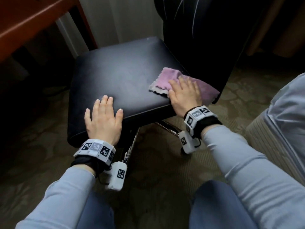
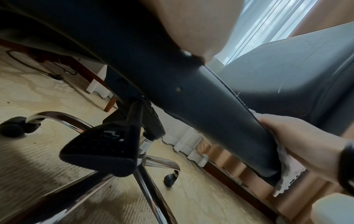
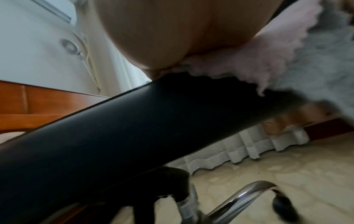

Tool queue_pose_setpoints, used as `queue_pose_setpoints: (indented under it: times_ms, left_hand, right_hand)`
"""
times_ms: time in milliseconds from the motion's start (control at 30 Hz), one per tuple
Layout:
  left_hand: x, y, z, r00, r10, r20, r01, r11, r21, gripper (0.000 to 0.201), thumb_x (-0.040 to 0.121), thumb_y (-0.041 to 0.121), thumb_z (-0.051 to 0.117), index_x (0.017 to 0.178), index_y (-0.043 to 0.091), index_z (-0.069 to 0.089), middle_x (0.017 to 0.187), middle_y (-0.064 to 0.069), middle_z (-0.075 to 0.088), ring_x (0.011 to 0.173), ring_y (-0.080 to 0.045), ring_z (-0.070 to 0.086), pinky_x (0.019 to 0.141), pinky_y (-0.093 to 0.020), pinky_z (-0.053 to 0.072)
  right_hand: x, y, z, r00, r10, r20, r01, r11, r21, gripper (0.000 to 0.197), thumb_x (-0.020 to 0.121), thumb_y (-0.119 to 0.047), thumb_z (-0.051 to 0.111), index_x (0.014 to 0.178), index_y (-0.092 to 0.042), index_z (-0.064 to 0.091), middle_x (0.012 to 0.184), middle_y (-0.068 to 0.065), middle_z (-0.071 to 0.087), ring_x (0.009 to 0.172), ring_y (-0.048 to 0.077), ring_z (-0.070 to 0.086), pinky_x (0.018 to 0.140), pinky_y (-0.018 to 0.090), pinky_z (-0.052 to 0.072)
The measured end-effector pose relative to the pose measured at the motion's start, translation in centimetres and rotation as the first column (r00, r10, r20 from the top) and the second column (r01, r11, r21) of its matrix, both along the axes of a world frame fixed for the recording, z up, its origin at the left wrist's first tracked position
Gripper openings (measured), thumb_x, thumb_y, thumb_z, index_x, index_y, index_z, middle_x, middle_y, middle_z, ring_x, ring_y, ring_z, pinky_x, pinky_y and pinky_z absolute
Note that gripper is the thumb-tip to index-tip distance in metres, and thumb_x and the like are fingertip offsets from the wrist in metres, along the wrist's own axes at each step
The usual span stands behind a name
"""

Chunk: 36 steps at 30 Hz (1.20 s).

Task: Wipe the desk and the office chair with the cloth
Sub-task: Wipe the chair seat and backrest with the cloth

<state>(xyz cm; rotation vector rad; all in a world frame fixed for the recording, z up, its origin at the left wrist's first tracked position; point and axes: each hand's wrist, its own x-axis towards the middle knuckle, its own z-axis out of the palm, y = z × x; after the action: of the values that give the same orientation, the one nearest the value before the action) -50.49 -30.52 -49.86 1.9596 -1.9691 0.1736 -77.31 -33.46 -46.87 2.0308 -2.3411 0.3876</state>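
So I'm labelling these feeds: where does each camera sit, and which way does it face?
Head: worn on the head, looking down at the chair seat; left hand flat on it, right hand pressing the cloth.
Left wrist: below the seat's front edge, facing its underside and chrome base; palm above.
Right wrist: under the seat edge, facing the floor; palm above.
Both wrist views share seat, base and cloth.

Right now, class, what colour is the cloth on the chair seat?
Pink-purple, with a grey underside; the cloth shows best in the head view.
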Motion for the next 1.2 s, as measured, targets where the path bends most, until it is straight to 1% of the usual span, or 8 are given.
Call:
queue_pose_setpoints:
  times_ms: [200, 433, 600, 800, 900, 1000, 1100, 1200]
  left_hand:
    - [-1.1, 0.6, 0.5, 1.0, 0.025, -0.015, -0.025, 1.0, 0.014, 0.07, 0.091, 0.052, 0.021, 0.151, 0.02, 0.04, 0.159, 0.0, 0.036, 0.148, -0.02, 0.028, 0.118, -0.051, 0.018]
    - [-1.5, 1.8, 0.9, 0.998, -0.059, 0.021, 0.057, 0.995, 0.086, 0.07, 0.093, 0.056, 0.02, 0.154, 0.024, 0.034, 0.161, 0.004, 0.03, 0.149, -0.016, 0.024, 0.117, -0.045, 0.019]
    - [-3.1, 2.3, 1.1, 0.998, -0.039, 0.051, 0.036, 0.997, 0.066, 0.069, 0.092, 0.054, 0.021, 0.133, 0.012, 0.057, 0.147, -0.009, 0.051, 0.142, -0.024, 0.039, 0.108, -0.049, 0.029]
    - [-2.7, 2.5, 1.3, 0.997, -0.065, 0.047, 0.061, 0.995, 0.083, 0.071, 0.094, 0.057, 0.015, 0.154, 0.025, 0.035, 0.161, 0.006, 0.031, 0.147, -0.016, 0.029, 0.111, -0.042, 0.025]
    - [-3.0, 2.7, 1.1, 0.996, -0.062, 0.058, 0.056, 0.995, 0.088, 0.07, 0.094, 0.057, 0.015, 0.154, 0.025, 0.033, 0.162, 0.006, 0.03, 0.148, -0.015, 0.027, 0.112, -0.042, 0.025]
    - [-3.2, 2.7, 1.0, 0.996, -0.062, 0.063, 0.056, 0.995, 0.085, 0.069, 0.095, 0.056, 0.016, 0.153, 0.025, 0.035, 0.161, 0.005, 0.032, 0.147, -0.016, 0.029, 0.111, -0.042, 0.024]
    - [-3.1, 2.7, 0.9, 0.995, -0.062, 0.073, 0.057, 0.995, 0.077, 0.068, 0.095, 0.056, 0.018, 0.152, 0.023, 0.038, 0.16, 0.004, 0.034, 0.146, -0.017, 0.032, 0.109, -0.043, 0.025]
    - [-2.6, 2.7, 0.9, 0.995, -0.062, 0.078, 0.055, 0.995, 0.084, 0.067, 0.096, 0.055, 0.02, 0.152, 0.023, 0.037, 0.159, 0.004, 0.034, 0.146, -0.018, 0.032, 0.109, -0.044, 0.025]
  right_hand:
    - [8.4, 3.0, -0.1, 0.904, 0.417, -0.094, -0.407, 0.907, 0.106, 0.053, 0.101, -0.048, 0.023, 0.153, -0.039, 0.019, 0.164, 0.003, 0.01, 0.151, 0.028, 0.009, 0.121, 0.047, 0.0]
    - [0.9, -1.6, 1.8, 0.999, 0.031, -0.021, -0.028, 0.991, 0.133, 0.05, 0.1, -0.049, 0.026, 0.148, -0.035, 0.031, 0.162, 0.008, 0.021, 0.147, 0.032, 0.021, 0.121, 0.051, 0.006]
    - [9.0, -0.7, 1.7, 0.875, 0.485, 0.0, -0.467, 0.843, 0.265, 0.053, 0.101, -0.051, 0.025, 0.152, -0.042, 0.018, 0.165, 0.001, 0.005, 0.151, 0.031, 0.006, 0.121, 0.053, 0.0]
    - [-4.7, -6.3, 2.1, 0.997, 0.074, -0.013, -0.068, 0.965, 0.255, 0.053, 0.1, -0.05, 0.026, 0.151, -0.039, 0.02, 0.163, 0.006, 0.012, 0.148, 0.032, 0.016, 0.12, 0.052, 0.011]
    - [-4.5, -6.8, 2.6, 1.0, -0.016, -0.026, 0.022, 0.968, 0.249, 0.062, 0.092, -0.062, 0.023, 0.15, -0.038, 0.021, 0.162, 0.008, 0.014, 0.147, 0.035, 0.015, 0.119, 0.054, 0.011]
    - [-0.1, -6.9, 4.1, 0.985, 0.172, -0.003, -0.161, 0.927, 0.339, 0.095, 0.071, -0.085, 0.011, 0.151, -0.034, 0.023, 0.163, 0.01, 0.012, 0.149, 0.033, 0.014, 0.119, 0.053, 0.009]
    - [2.4, -7.3, 4.2, 0.933, 0.359, 0.008, -0.332, 0.855, 0.399, 0.067, 0.093, -0.06, 0.035, 0.154, -0.035, 0.019, 0.164, 0.01, 0.006, 0.15, 0.034, 0.009, 0.118, 0.055, 0.006]
    - [-0.7, -8.6, 4.0, 0.961, 0.276, 0.004, -0.258, 0.895, 0.365, 0.063, 0.097, -0.049, 0.04, 0.154, -0.031, 0.02, 0.162, 0.014, 0.01, 0.148, 0.036, 0.014, 0.119, 0.05, 0.011]
